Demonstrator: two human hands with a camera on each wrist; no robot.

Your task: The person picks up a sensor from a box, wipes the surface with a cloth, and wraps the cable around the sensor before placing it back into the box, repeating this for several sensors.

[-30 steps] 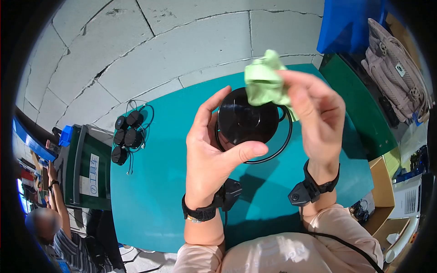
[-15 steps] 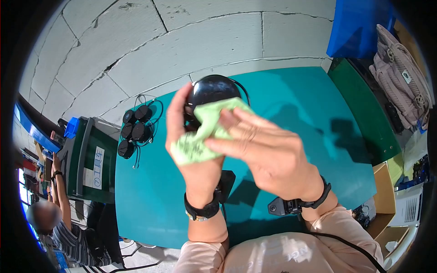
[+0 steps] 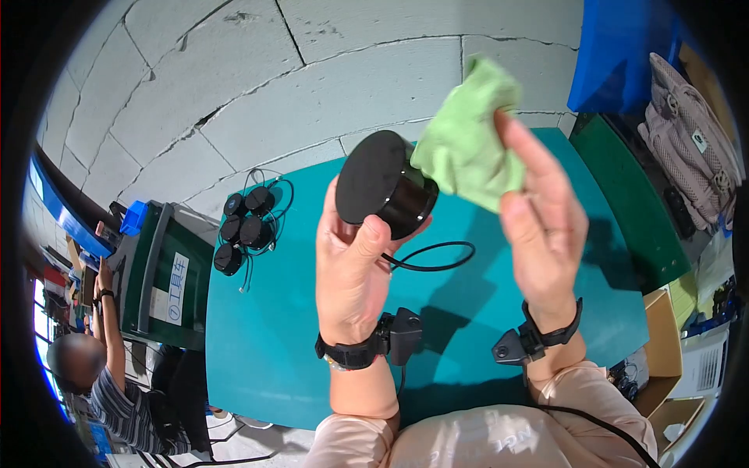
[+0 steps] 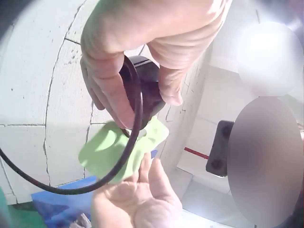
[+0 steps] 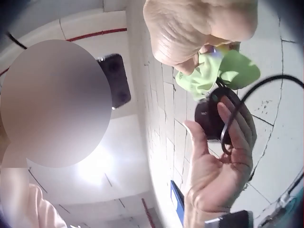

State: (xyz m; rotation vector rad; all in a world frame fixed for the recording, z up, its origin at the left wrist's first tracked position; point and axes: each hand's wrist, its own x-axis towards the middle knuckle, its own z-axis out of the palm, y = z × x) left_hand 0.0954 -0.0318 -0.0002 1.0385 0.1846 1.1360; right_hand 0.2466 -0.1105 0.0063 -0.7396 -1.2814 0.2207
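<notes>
My left hand [image 3: 351, 273] grips a black, round, puck-shaped device [image 3: 374, 179] above the table, thumb on the near side and fingers behind. The device is tilted, with its flat matte face and glossy side showing in the head view. A black cable [image 3: 433, 268] hangs from it in a loop. To the right, my right hand [image 3: 550, 226] pinches a crumpled light-green cloth [image 3: 472, 140] between thumb and fingers. The cloth's left edge overlaps the glossy side of the device. In the right wrist view the cloth [image 5: 199, 78] lies right at the device [image 5: 206, 118].
Several similar black round devices [image 3: 253, 232] with cables lie at the left of the green table [image 3: 273, 343]. Behind it stands a pale block wall [image 3: 382, 70]. A dark green cart [image 3: 160, 288] is at left, with another person [image 3: 129, 405] beyond; a cardboard box [image 3: 663, 335] is at right.
The right hand with the cloth swept left over the device and left hand, then back up and right. The left hand has turned the device so its flat face and side show.
</notes>
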